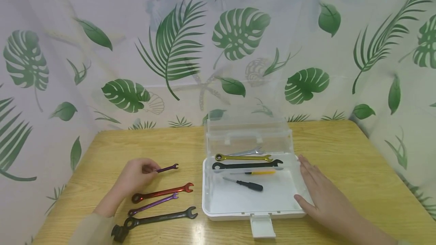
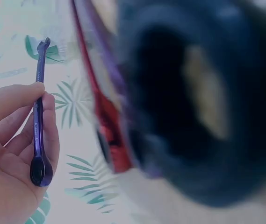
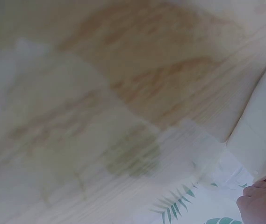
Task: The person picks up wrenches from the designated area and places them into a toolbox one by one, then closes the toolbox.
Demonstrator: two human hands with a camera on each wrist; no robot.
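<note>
My left hand (image 1: 137,175) pinches a small dark purple combination wrench (image 2: 39,126) between thumb and fingers; in the head view its open end points right. Below that hand, a red wrench (image 1: 163,192), a purple wrench (image 1: 153,205) and a black wrench (image 1: 161,218) lie side by side on the table. My right hand (image 1: 321,196) rests against the right side of the white toolbox (image 1: 235,216), fingers extended. The box stands with its clear lid (image 1: 252,133) raised. Blurred close up in the left wrist view is a dark ring (image 2: 137,93).
Inside the box lie a black-handled screwdriver (image 1: 250,186), a yellow-handled tool (image 1: 263,172), a black wrench (image 1: 248,165), a gold wrench (image 1: 243,158) and a silver wrench (image 1: 250,151). The front latch (image 1: 262,227) hangs down. A leaf-patterned cloth (image 1: 190,116) stands behind the wooden table (image 1: 153,143).
</note>
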